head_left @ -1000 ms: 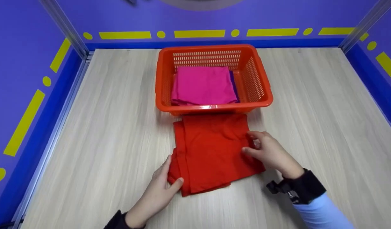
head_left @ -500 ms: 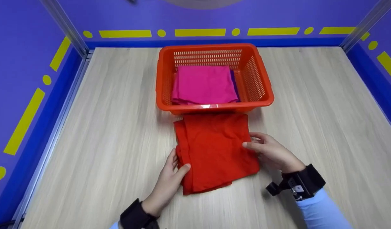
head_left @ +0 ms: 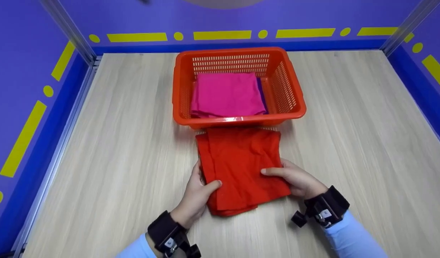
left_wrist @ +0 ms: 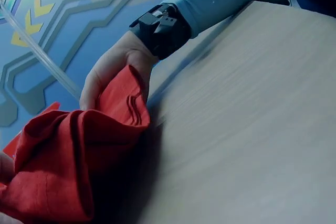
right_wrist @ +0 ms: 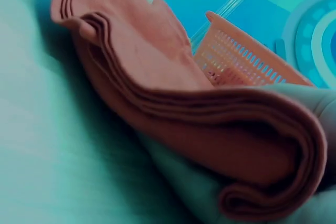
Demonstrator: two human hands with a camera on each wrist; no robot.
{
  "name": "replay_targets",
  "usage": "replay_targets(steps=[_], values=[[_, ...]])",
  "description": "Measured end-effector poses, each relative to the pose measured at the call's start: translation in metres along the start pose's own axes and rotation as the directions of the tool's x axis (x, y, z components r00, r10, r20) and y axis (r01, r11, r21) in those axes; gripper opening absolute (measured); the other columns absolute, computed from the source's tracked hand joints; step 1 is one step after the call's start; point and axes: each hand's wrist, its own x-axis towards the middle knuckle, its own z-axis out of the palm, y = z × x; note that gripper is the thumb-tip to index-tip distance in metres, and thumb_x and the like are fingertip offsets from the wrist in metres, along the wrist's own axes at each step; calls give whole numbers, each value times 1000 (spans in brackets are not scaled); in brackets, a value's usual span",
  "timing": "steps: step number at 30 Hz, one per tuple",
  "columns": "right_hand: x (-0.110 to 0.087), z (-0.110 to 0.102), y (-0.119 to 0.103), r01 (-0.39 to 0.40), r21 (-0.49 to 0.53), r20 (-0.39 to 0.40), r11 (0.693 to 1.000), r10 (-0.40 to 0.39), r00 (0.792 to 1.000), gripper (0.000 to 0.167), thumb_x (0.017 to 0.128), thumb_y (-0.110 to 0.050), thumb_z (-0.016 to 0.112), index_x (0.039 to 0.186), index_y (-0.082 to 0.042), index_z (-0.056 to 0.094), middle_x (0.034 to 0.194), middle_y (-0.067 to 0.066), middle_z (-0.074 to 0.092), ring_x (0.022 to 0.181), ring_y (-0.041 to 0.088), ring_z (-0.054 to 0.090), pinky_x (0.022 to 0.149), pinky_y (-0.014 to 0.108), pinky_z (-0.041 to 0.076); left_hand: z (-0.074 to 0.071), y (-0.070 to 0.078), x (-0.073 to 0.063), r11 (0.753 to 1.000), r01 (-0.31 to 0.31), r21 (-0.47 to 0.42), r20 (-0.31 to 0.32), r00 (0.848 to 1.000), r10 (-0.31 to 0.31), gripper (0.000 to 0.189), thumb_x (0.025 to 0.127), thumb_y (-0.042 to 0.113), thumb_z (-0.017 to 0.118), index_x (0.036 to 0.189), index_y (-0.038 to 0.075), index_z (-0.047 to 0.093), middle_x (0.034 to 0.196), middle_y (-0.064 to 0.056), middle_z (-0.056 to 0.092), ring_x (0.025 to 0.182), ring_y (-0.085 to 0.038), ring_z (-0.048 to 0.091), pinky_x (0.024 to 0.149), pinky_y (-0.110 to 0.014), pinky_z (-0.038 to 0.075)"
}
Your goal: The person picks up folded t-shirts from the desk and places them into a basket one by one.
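A folded red cloth [head_left: 241, 168] lies between my two hands, just in front of the basket. My left hand [head_left: 195, 195] grips its left side, thumb on top and fingers underneath. On the opposite side my right hand [head_left: 299, 181] holds the cloth the same way, thumb across the top. The left wrist view shows the red cloth [left_wrist: 100, 145] bowed up over a dark shadow. Several stacked layers of the cloth [right_wrist: 157, 90] show along the near edge in the right wrist view, rolled under beside the right hand. The fingers beneath are mostly hidden.
An orange-red plastic basket [head_left: 238, 120] with slotted walls stands right behind the cloth. Inside it, a folded pink cloth [head_left: 227, 93] rests over a dark purple one [head_left: 262, 96]. Blue panels [head_left: 220, 18] border the wooden tabletop [head_left: 116, 143] at the back and sides.
Both hands have closed in on the cloth from its sides, fingers now under it and thumbs on top. Its sides have drawn slightly inward. The basket stays put.
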Motion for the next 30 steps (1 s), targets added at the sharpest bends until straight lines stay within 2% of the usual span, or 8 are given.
replay_targets(steps=[4,8,11,16,18,26,30], values=[[2,0,4,-64,65,52,996,61,997,41,95,-7,65,131,-7,45,114,7,67,104,23,69,92,40,56,-5,1,3,999,33,-30,0,999,-33,92,74,-13,53,158,2,18,150,-19,41,126,-28,48,102,-33,42],[2,2,5,-101,123,52,987,95,994,41,94,-6,65,129,-9,44,113,7,67,102,23,69,90,41,57,-9,2,4,996,76,-41,32,997,-75,82,69,-12,50,149,-3,32,132,-16,53,114,-23,53,99,-32,43],[2,3,5,-115,149,37,982,111,993,39,94,-5,64,126,-10,44,110,6,67,99,23,70,87,40,58,-11,2,4,995,93,-39,59,994,-91,79,70,-11,51,147,-4,34,129,-13,54,113,-21,53,99,-32,43],[3,8,5,-111,177,49,978,103,993,42,93,-3,64,128,-10,40,111,7,66,100,23,69,88,40,58,-9,1,4,996,79,-42,104,992,-74,73,86,0,65,150,2,31,135,-16,53,119,-24,54,102,-35,45],[2,10,6,-105,181,53,978,97,994,44,93,-2,64,128,-10,39,112,7,65,100,24,69,88,41,58,-9,1,5,997,73,-34,117,991,-68,74,89,4,70,151,4,30,138,-16,52,122,-25,55,103,-36,46],[-8,12,5,-70,148,90,987,57,994,41,94,-1,61,128,-10,40,115,9,62,103,25,68,90,40,57,-11,0,4,991,128,-40,61,990,-126,71,81,-6,66,144,1,33,130,-16,55,113,-24,58,95,-34,50],[-18,12,-2,-43,127,147,991,24,989,36,96,0,59,127,-8,43,116,9,61,104,23,68,91,39,57,-8,5,-3,987,144,-69,68,988,-139,65,79,-6,64,138,0,36,124,-16,59,108,-24,62,91,-35,53]])
